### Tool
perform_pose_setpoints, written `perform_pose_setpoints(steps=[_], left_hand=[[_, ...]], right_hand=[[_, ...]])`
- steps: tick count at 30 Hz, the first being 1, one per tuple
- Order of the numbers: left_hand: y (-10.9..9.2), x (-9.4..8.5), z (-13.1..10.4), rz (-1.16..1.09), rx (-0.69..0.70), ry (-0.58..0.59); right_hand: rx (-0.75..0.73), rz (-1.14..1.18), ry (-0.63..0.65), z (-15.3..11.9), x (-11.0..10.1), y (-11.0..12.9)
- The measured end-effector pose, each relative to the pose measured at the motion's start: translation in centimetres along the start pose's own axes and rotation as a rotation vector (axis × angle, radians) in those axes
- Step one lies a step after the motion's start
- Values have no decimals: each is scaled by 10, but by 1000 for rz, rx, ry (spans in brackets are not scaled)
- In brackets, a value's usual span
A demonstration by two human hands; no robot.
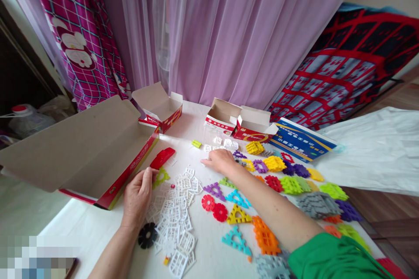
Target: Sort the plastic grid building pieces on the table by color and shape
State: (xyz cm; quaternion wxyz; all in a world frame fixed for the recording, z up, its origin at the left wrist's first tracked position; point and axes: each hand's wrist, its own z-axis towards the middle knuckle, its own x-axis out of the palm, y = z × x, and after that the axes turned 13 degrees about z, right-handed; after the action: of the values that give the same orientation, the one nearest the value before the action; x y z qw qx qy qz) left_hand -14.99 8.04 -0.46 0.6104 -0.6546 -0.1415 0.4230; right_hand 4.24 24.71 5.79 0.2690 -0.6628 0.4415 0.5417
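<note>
My left hand (139,194) is beside the large open box, its fingers bent together near a red piece (162,158) and a lime green piece (161,178); what it holds, if anything, is hidden. My right hand (220,160) reaches to the back middle, fingertips at the small white pieces (226,143), and what lies under its fingers is too small to tell. Between the hands spreads a loose pile of white window-like pieces (175,209). Right of that pile lie red round pieces (220,212), a yellow triangle (238,215) and blue triangles (236,240).
A large open box (108,170) stands at the left, with smaller open boxes (168,115) (222,117) at the back. Under my right forearm and beyond are stacks of colored pieces (296,185). A blue box (301,139) lies at the right.
</note>
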Motion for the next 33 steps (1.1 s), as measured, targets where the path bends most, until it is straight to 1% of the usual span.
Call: perform_pose_setpoints(steps=[2, 4, 5, 9, 11, 14, 21, 27, 30, 33], left_hand=[[1, 1, 0, 0, -4, -1], [3, 1, 1, 4, -3, 3], [4, 1, 1, 5, -2, 5], [5, 1, 1, 6, 0, 8], [5, 1, 1, 3, 1, 7], [4, 1, 0, 9, -2, 4], [0, 1, 0, 2, -2, -3], [3, 1, 0, 6, 9, -3], [4, 1, 0, 14, 12, 2], [5, 1, 1, 23, 15, 1]], right_hand=[[54, 7, -23, 0, 1, 0], [27, 14, -30, 0, 0, -5], [-28, 19, -28, 0, 0, -9], [-372, 32, 14, 2, 1, -26], [-461, 13, 60, 4, 3, -32], [-479, -19, 89, 8, 5, -36], [-444, 12, 62, 9, 9, -37], [-528, -31, 79, 8, 7, -38], [-517, -63, 40, 8, 4, -39], [-479, -150, 6, 6, 4, -37]])
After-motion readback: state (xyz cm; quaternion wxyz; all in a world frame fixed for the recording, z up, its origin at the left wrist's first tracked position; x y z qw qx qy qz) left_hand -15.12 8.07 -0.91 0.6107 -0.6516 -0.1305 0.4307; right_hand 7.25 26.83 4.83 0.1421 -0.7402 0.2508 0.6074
